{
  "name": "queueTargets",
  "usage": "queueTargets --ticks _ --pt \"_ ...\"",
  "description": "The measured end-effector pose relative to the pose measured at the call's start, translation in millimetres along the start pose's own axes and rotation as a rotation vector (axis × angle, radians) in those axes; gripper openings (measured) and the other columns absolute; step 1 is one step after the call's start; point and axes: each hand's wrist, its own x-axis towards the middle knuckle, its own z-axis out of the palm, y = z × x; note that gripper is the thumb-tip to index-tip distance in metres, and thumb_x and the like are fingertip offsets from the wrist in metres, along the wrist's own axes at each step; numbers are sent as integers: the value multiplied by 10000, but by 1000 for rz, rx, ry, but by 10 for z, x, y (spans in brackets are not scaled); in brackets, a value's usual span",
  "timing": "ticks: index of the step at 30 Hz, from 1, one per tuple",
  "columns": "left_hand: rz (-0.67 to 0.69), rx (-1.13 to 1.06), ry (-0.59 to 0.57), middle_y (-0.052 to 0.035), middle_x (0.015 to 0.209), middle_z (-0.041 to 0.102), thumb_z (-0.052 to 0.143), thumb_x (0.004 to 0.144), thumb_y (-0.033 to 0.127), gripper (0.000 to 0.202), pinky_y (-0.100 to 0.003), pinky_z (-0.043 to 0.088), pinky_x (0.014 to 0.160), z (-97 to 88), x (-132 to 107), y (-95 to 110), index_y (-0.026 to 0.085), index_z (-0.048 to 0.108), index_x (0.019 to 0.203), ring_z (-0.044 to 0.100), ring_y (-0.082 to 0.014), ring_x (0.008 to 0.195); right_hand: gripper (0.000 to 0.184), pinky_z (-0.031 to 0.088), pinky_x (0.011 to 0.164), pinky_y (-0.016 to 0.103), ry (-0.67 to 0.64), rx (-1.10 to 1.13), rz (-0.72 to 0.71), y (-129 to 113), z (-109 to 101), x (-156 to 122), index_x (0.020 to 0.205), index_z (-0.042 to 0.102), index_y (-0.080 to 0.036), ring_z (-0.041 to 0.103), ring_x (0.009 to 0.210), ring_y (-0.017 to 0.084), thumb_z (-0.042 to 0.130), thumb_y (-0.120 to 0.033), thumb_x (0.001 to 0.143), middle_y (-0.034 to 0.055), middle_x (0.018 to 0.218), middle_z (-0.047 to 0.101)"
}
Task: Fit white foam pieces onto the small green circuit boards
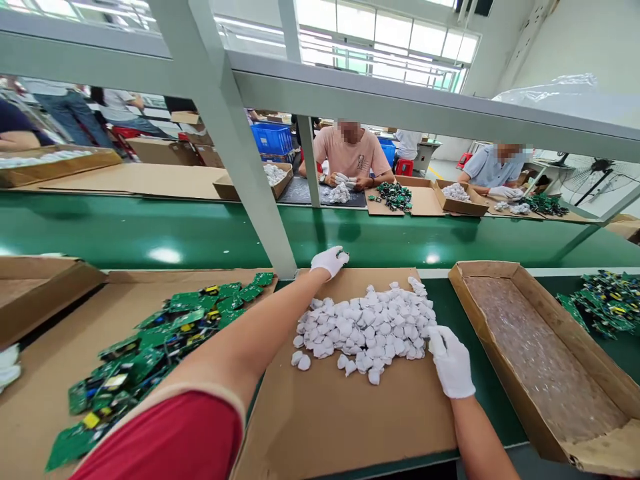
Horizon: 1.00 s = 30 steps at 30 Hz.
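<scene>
A heap of several small white plastic caps (367,325) lies on a cardboard sheet (345,413) in front of me. My left hand (329,260), in a white glove, reaches to the far edge of the sheet with its fingers curled on something small that I cannot make out. My right hand (451,362), also gloved, rests on the sheet with its fingers touching the right edge of the cap heap. A spread of green circuit boards (150,353) lies on cardboard to my left.
A cardboard box (505,333) lined with bubble wrap stands at my right, more circuit boards (605,303) beyond it. A green conveyor belt (150,230) runs across, with a grey frame post (240,147). Two people (350,157) work opposite.
</scene>
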Motion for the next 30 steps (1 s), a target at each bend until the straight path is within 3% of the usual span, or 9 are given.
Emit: queueTargets --ticks 4,9,13,16,19,22,24,27,30 --pt "52 128 -18 -92 1183 540 518 862 327 347 -437 475 844 -18 -40 -41 155 515 1164 557 -212 1012 434 398 490 212 14 10 32 85 -33 12 755 623 -175 527 514 132 344 -470 910 0 567 585" --pt "234 186 -137 -49 1230 586 536 812 324 389 -335 391 989 -313 -555 -125 233 563 1189 530 -225 1135 452 437 527 249 12 -81 30 85 -187 -159 769 658 -179 563 533 157 341 -471 904 45 651 656" --pt "265 243 -166 18 1172 641 488 792 370 427 -289 390 992 -738 -1100 -444 253 583 1192 570 -207 1100 360 411 909 420 -125 -480 -272 96 -122 -573 941 690 -201 571 1034 301 438 -440 847 98 1104 652" --pt "195 324 -106 20 1202 624 453 804 352 418 -266 367 1007 -1032 -1303 -729 249 591 1185 554 -191 1124 543 407 931 456 -164 -613 -467 205 41 -865 1194 582 -107 528 1120 340 503 -447 777 150 1253 561" --pt "81 407 -9 -27 1237 600 416 831 304 420 -307 352 1019 -1243 -1264 -968 219 569 1213 533 -219 1148 588 424 916 462 -258 -646 -585 353 88 -927 1212 574 -116 539 1116 343 509 -476 751 136 1272 549" --pt "5 461 25 -56 1269 568 464 830 286 393 -363 336 1028 -1336 -1089 -1124 223 567 1204 499 -256 1178 600 372 953 538 -164 -760 -420 431 35 -852 1204 574 -58 494 1156 390 471 -458 769 182 1276 532" --pt "-18 480 0 -74 1259 562 528 823 304 362 -413 351 1011 -1331 -961 -1180 217 574 1171 499 -259 1164 635 375 954 538 -168 -756 -427 430 32 -843 1207 577 -63 463 1184 403 491 -493 748 186 1296 510" --pt "-46 492 -32 -93 1224 541 540 844 334 351 -466 416 929 -1262 -803 -1211 173 542 1156 526 -234 1093 647 426 919 493 -344 -643 -582 420 82 -884 1253 554 -177 475 1186 370 534 -533 713 101 1338 485" --pt "-91 477 -25 -89 1179 545 520 861 325 335 -432 473 850 -1201 -693 -1203 159 526 1152 556 -210 1014 614 374 955 547 -232 -667 -437 426 91 -878 1251 553 -135 474 1180 390 501 -492 754 132 1310 509"
